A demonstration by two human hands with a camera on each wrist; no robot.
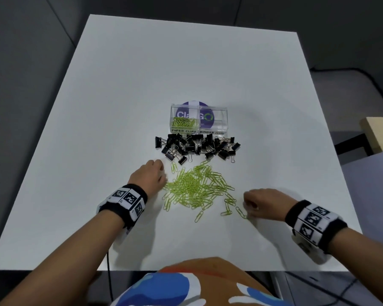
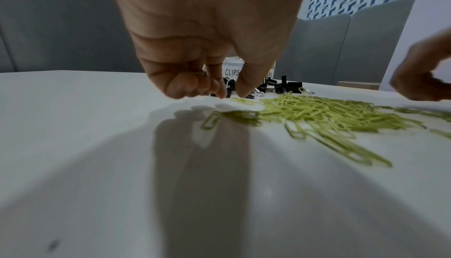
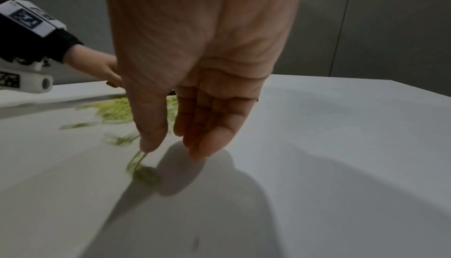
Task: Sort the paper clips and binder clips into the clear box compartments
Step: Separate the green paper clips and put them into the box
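Observation:
A loose pile of green paper clips (image 1: pixel 197 186) (image 2: pixel 317 113) lies on the white table (image 1: pixel 186 69). Behind it sits a heap of black binder clips (image 1: pixel 197 147) (image 2: pixel 283 86). Further back stands the clear two-part box (image 1: pixel 224 120); its left part, labelled PAPER CLIPS, holds some green clips and its right part holds nothing. My left hand (image 1: pixel 164 173) (image 2: pixel 229 96) is at the pile's left edge with fingers curled, thumb and index tips close together at the table, nothing between them. My right hand (image 1: pixel 247 203) (image 3: pixel 171 146) is at the pile's right edge, fingers relaxed, thumb tip on a stray clip (image 3: pixel 138 161).
Stray paper clips (image 1: pixel 229 203) are scattered at the pile's near right side. A wooden block (image 1: pixel 378 133) and dark cables lie beyond the table's right edge. Grey panels surround the table on the left and at the back.

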